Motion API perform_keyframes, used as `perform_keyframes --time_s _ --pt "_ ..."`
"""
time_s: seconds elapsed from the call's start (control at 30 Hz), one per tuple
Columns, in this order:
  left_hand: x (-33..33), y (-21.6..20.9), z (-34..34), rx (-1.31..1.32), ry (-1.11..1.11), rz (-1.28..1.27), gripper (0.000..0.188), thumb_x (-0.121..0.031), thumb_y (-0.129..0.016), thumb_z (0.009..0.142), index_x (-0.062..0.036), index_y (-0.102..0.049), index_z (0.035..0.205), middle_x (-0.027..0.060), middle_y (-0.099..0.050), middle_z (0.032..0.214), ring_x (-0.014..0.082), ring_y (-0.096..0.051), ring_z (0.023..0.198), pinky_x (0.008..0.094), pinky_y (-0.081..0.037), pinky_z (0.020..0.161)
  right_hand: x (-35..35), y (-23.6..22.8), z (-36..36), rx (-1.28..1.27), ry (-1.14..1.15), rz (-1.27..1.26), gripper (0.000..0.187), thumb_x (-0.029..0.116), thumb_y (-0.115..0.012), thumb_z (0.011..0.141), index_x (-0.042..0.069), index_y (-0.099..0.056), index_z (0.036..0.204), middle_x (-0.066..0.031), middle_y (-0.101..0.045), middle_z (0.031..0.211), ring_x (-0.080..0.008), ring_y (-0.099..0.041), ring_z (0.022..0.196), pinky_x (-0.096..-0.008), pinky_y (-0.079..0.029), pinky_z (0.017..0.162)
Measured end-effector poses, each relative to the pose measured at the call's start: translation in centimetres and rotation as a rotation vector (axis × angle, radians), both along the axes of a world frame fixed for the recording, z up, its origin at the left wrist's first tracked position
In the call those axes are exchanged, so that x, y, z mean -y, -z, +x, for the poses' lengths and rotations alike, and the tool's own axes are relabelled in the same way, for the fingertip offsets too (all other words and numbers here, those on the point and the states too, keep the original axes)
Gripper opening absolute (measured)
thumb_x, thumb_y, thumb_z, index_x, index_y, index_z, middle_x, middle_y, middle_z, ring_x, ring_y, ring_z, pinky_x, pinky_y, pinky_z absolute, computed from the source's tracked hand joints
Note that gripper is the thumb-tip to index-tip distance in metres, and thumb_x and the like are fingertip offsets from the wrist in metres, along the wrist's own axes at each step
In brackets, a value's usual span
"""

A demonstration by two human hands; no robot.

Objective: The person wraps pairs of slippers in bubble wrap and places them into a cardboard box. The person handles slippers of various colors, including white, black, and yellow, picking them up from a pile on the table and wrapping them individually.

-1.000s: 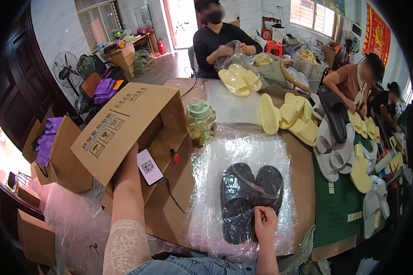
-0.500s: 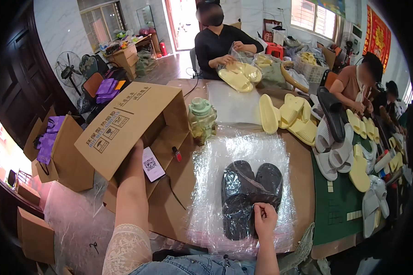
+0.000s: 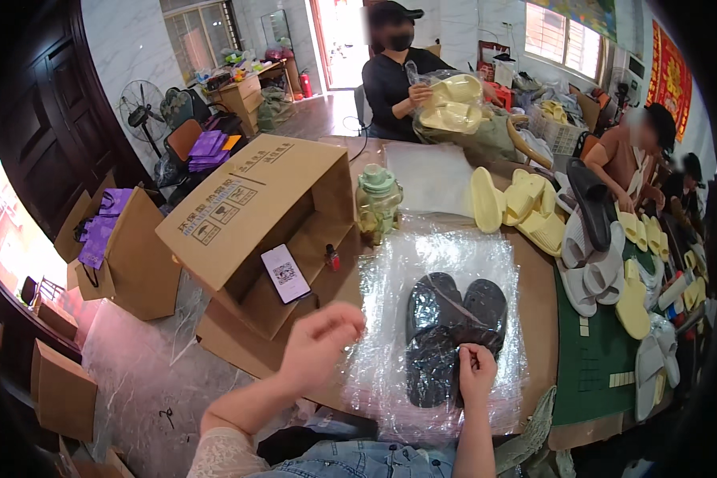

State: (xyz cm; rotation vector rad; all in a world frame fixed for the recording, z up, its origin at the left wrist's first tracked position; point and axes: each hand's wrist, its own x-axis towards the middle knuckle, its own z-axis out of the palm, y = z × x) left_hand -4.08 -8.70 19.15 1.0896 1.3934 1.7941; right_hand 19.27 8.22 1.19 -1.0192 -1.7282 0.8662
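Note:
A pair of black slippers (image 3: 432,307) in a clear plastic bag lies on a stack of clear plastic bags (image 3: 384,291). At the slippers' near right edge, my right hand (image 3: 476,370) is closed, thumb and fingers pinching the bag's plastic. My left hand (image 3: 320,344) is raised between the open cardboard box (image 3: 251,195) and the bag stack. Its fingers are curled together and slightly blurred; anything small inside them cannot be made out. A phone (image 3: 285,273) and a small red bottle (image 3: 332,258) rest in the box's opening.
A green-lidded jar (image 3: 378,204) stands behind the bags. Yellow slippers (image 3: 526,203) and grey slippers (image 3: 585,263) crowd the right side. Across the table, a person (image 3: 402,88) holds bagged yellow slippers; another person (image 3: 641,155) works at right. Purple bags (image 3: 107,227) fill a carton at left.
My left hand has come out of the box toward the bag stack. My right hand stays at the bagged slippers. The person opposite has lifted the bagged yellow slippers upright.

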Motion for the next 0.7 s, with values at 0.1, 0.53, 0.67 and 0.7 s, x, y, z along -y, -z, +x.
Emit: perform_keyframes --time_s 0.1,0.53,0.67,0.7 --pt "2.5 -4.1 2.6 0.207 0.588 0.239 0.013 -0.002 -0.063 0.095 -0.0015 -0.064 0.083 0.0137 -0.066 0.094 0.0253 -0.061 0.083 0.0350 -0.048 0.069 -0.2 0.6 0.2 -0.016 0.008 -0.020 0.005 0.007 -0.072 0.090 0.002 -0.073 0.092 -0.0032 -0.062 0.075 -0.0104 -0.050 0.063 -0.0268 -0.039 0.056" --pt "2.7 -5.2 9.2 0.586 1.166 0.848 0.010 -0.011 -0.073 0.094 -0.0017 -0.071 0.096 0.0129 -0.069 0.097 0.0277 -0.068 0.084 0.0376 -0.055 0.070 -0.3 1.4 -0.1 -0.005 0.023 -0.051 0.005 0.006 -0.071 0.092 0.003 -0.073 0.094 0.0000 -0.059 0.075 -0.0074 -0.046 0.064 -0.0242 -0.037 0.057" --pt "3.6 -4.7 9.0 0.629 1.186 0.822 0.010 -0.011 -0.072 0.094 -0.0019 -0.069 0.093 0.0134 -0.069 0.099 0.0283 -0.068 0.084 0.0381 -0.055 0.068 -0.3 1.2 0.0 -0.022 0.008 -0.053 0.006 0.007 -0.070 0.093 0.001 -0.072 0.094 0.0007 -0.059 0.076 -0.0067 -0.046 0.066 -0.0240 -0.037 0.058" --pt "3.9 -4.2 9.2 0.638 1.182 0.825 0.009 -0.010 -0.073 0.094 -0.0019 -0.069 0.092 0.0140 -0.069 0.101 0.0289 -0.069 0.085 0.0385 -0.055 0.067 -0.2 1.0 -0.2 -0.017 0.011 -0.062 0.006 0.007 -0.070 0.093 0.001 -0.072 0.093 0.0009 -0.059 0.076 -0.0066 -0.046 0.066 -0.0240 -0.036 0.058"
